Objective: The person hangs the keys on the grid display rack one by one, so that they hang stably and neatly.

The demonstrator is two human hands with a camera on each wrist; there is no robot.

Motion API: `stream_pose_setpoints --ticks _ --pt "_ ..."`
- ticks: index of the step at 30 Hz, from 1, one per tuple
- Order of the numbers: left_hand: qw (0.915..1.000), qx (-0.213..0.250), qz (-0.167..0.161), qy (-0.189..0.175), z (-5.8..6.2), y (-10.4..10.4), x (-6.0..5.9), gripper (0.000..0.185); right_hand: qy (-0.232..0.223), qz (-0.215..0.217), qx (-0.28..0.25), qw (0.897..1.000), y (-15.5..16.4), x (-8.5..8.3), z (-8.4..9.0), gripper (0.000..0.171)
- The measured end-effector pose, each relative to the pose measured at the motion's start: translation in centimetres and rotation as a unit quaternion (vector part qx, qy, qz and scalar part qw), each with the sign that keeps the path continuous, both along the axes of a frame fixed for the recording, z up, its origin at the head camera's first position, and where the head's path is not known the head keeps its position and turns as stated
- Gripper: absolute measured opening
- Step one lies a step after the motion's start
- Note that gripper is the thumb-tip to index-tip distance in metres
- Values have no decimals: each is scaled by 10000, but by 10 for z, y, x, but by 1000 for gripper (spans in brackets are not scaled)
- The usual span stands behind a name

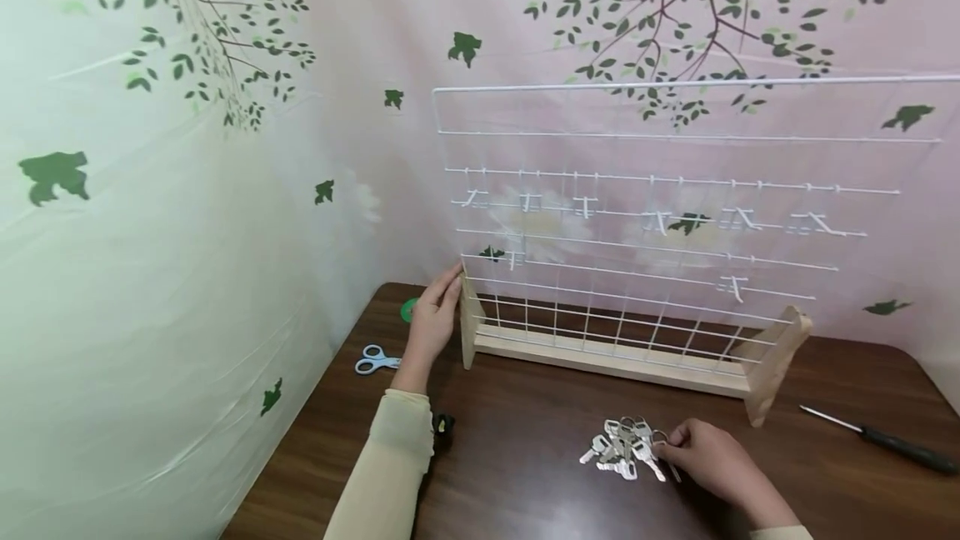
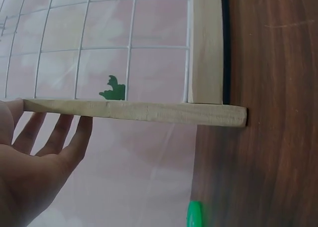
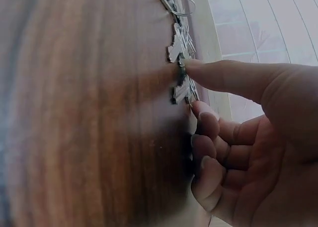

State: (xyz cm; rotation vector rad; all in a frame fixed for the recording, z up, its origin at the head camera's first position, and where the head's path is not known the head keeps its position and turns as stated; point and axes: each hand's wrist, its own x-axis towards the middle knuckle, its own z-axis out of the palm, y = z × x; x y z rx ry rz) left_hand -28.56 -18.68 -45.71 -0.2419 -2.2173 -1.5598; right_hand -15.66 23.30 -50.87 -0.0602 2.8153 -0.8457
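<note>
Behind everything hangs a pale cloth [image 1: 187, 273] with printed leaves. Before it is my brown desk [image 1: 510, 457]. Along its far edge stands the rack [image 1: 615, 363], a white wire grid in a wooden stand. My left hand [image 1: 433, 325] is at the left side board [image 1: 469, 319]; its fingers are rather straight and touch the outer face. My right hand [image 1: 711, 457] is narrow: thumb and fingertip pinch a key [image 1: 672, 467] with its ring. Near the desk's right edge lies the screwdriver [image 1: 870, 433], and near the left edge the scissors [image 1: 378, 359], partly hidden by my arm. The pile of keys [image 1: 626, 444] lies in front of the rack, just beside my right fingertips. Small white hooks [image 1: 585, 207] hang on the grid, six above and two lower.
</note>
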Motion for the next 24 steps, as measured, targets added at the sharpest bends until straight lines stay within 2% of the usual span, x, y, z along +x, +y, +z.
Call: stream_pose_setpoints --ticks 9,15,24 --pt "10000 58 -7 -72 -2 3 3 41 -126 186 -211 9995 3 0 1 37" --pt "9995 9 -167 -256 -13 10 5 44 -228 23 -145 9996 9 10 -7 31" --pt "9997 186 34 -124 -4 8 -2 42 -189 -6 -299 9994 6 -5 1 29"
